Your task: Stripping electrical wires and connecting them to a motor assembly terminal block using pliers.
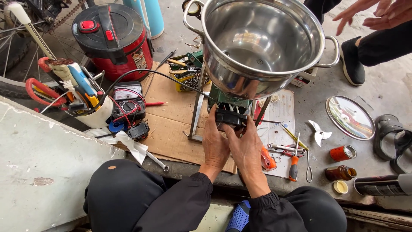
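Your left hand (pixel 214 144) and right hand (pixel 246 148) met at centre frame, both grips closed around a small black boxy part (pixel 231 116) at the base of a green machine body (pixel 227 101), your fingers curled over its lower edge and your thumbs pressed on its sides. The black part sat just below the belly of a large stainless steel pot (pixel 262 41), which filled the upper middle of the frame on a thin metal stand (pixel 196 109). A sheet of brown cardboard (pixel 167 124) lay under the stand on the concrete floor (pixel 386 86).

Just right of your right hand, an orange-handled screwdriver (pixel 294 165) and other small tools lay on a white board (pixel 279 116). Further right lay a metal blade piece (pixel 319 132), a round steel lid (pixel 349 117), two small brown jars (pixel 341 163) and a dark spray can (pixel 382 184).

Left of your hands, a black multimeter (pixel 128 102) with red leads rested on the cardboard beside a white container of hand tools (pixel 73 92). A red and black rice cooker (pixel 113 38) stood at upper left. Another person's hands (pixel 377 13) reached in at the upper right corner, above a black shoe (pixel 352 60).
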